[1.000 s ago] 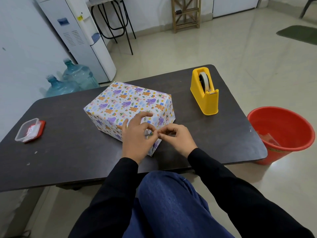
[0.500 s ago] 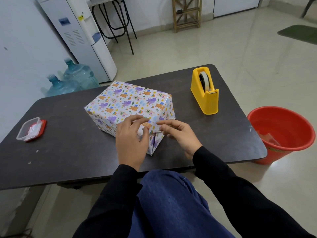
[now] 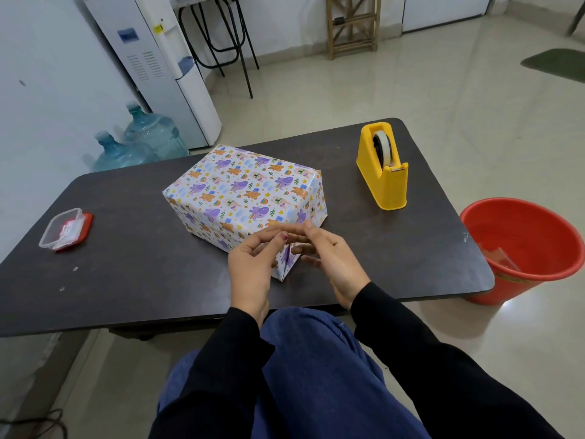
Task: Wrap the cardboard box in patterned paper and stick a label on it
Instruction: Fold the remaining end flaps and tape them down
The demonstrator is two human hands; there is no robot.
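Observation:
The box (image 3: 247,188), fully covered in white paper with purple and orange animal prints, lies on the dark table (image 3: 142,264) with one corner pointing at me. My left hand (image 3: 251,267) and my right hand (image 3: 332,258) hover just in front of that near corner, fingertips close together over the top edge. Fingers of both hands are loosely bent and I see nothing held between them. The lower part of the near corner is hidden behind my hands. No label shows on the visible faces.
A yellow tape dispenser (image 3: 384,172) stands at the table's right rear. A small clear container with a red lid (image 3: 65,229) sits at the left. A red bucket (image 3: 538,229) stands on the floor to the right. Water bottles (image 3: 148,134) are behind the table.
A second ago my fingers pinched at the box's near corner, then pressed on its top edge. Now both hands have lifted off the paper and the fingers have loosened.

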